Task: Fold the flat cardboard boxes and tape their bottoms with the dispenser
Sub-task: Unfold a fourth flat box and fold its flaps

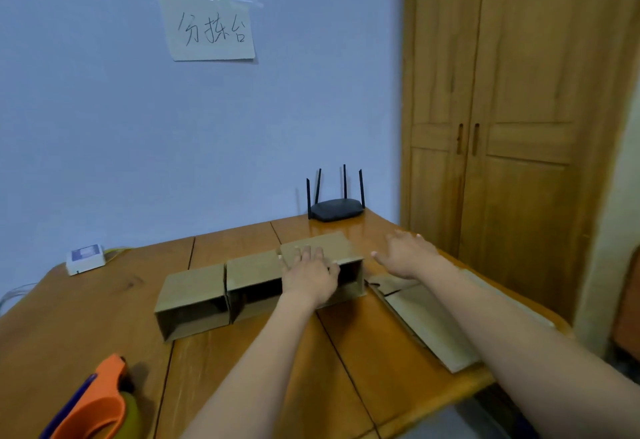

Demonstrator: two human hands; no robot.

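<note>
Pressing down on the nearest job now: my left hand lies flat on top of the right-hand cardboard box, fingers straight and spread, gripping nothing. My right hand hovers just beside that box's right end, fingers loose and released, holding nothing either.

Taking that box as my landmark: two more folded boxes sit in a row touching off its left side, the middle box then the left box, all three with their open mouths facing me. Just to its right lies a stack of flat cardboard blanks on the wooden counter, running toward the counter's near right edge. Well to its left and nearer me sits the orange tape dispenser, untouched.

I judge this cardboard light and fairly stiff, matte brown, with sharp creases; it should slide easily on the glossy counter, so I'd pin it from above and take a blank by its long edges, away from the flap slits.

Behind the box stands a black router with four antennas; far left, a small white device.
</note>
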